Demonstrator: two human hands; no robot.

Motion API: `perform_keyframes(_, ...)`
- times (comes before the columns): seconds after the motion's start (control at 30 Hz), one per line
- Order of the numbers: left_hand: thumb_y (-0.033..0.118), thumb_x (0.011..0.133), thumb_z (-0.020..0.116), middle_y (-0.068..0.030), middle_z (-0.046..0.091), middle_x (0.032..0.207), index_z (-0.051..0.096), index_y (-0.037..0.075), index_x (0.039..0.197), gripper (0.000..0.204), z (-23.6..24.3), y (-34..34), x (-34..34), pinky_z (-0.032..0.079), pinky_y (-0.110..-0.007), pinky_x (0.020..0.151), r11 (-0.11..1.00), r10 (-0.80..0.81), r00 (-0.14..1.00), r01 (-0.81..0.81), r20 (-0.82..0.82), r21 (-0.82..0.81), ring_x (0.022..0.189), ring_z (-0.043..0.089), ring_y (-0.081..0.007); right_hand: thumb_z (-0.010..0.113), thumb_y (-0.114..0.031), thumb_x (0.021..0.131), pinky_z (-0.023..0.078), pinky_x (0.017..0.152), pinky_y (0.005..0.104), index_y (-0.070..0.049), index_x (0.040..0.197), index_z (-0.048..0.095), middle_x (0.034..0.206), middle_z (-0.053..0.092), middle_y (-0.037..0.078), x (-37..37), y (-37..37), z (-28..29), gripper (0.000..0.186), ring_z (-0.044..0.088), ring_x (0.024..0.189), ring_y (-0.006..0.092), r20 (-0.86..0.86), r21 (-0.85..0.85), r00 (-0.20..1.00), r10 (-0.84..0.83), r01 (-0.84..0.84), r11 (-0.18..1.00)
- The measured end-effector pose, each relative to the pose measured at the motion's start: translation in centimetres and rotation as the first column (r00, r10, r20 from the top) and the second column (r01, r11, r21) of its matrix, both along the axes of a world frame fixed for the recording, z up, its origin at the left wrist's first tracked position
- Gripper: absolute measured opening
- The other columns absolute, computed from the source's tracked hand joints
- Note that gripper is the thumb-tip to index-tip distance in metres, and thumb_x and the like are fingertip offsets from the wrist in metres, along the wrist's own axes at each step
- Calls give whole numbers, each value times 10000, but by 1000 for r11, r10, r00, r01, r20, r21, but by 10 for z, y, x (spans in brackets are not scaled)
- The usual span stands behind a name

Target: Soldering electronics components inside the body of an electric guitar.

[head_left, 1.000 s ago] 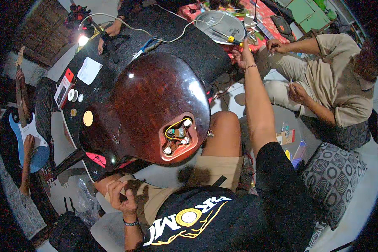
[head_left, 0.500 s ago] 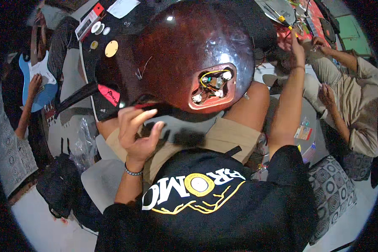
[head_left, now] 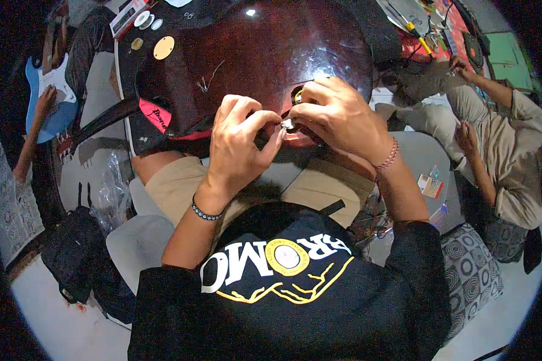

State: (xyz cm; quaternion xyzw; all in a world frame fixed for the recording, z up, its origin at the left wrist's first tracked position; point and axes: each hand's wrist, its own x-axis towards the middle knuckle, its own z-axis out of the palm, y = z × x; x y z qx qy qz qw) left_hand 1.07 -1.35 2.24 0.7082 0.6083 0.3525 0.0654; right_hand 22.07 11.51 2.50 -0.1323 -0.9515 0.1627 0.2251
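- I'm seeing the guitar body [head_left: 265, 51] lying on the black surface [head_left: 128, 67].
- Left hand [head_left: 238, 137] is pinching a small metallic part [head_left: 288, 124] by the cavity [head_left: 299, 139]; right hand [head_left: 345, 117] is curling over it, grip: can't tell.
- Cavity's standing open, uncovered; wires [head_left: 205, 87] are sticking out loose, seemingly unconnected.

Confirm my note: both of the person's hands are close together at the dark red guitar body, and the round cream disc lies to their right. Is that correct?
No, the side is wrong: in the head view, the round cream disc lies left of the left hand and right hand, which are close together at the dark red guitar body.
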Motion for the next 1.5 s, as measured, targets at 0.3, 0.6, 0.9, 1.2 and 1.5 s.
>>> perform_keyframes(0.3,144,766,873,-98,649,984,781,71,988,251,-3,4,0,522,-446,908,1000,-31,998,31,55,-5,1007,612,-320,825,-163,857,518,900,425,-111,1023,753,1027,664,73,-1,15,-2,189,653,989,295,21,-72,997,74,-72,995)
perform_keyframes(0.6,146,747,895,-87,664,975,792,65,981,269,-13,14,0,522,-436,909,997,-79,992,77,98,19,995,618,-306,845,-151,844,496,909,412,-104,996,759,984,656,64,-2,7,-2,180,639,1003,285,-26,-116,1000,15,-18,993)
perform_keyframes(0.9,166,766,897,-76,678,996,797,85,937,214,-14,12,1,504,-429,945,998,-52,993,55,105,-20,1041,622,-295,819,-243,860,475,891,427,-154,948,756,1012,666,19,-3,9,-11,140,623,1030,262,-36,-66,999,34,-36,997)
perform_keyframes(1.2,198,785,897,-81,684,1006,799,77,944,222,-17,11,1,497,-432,966,998,-44,989,51,138,-48,1065,622,-302,856,-194,827,484,929,391,-155,982,788,1025,676,14,-1,7,-4,174,632,1040,259,5,-49,1000,17,-17,999)
perform_keyframes(1.5,185,779,923,-80,686,987,805,94,952,228,-16,10,0,503,-438,933,1000,-12,990,14,143,-18,1043,629,-301,850,-158,854,500,912,390,-126,1002,789,1005,674,32,-1,9,-4,163,638,1011,253,-19,-100,999,-34,32,994)
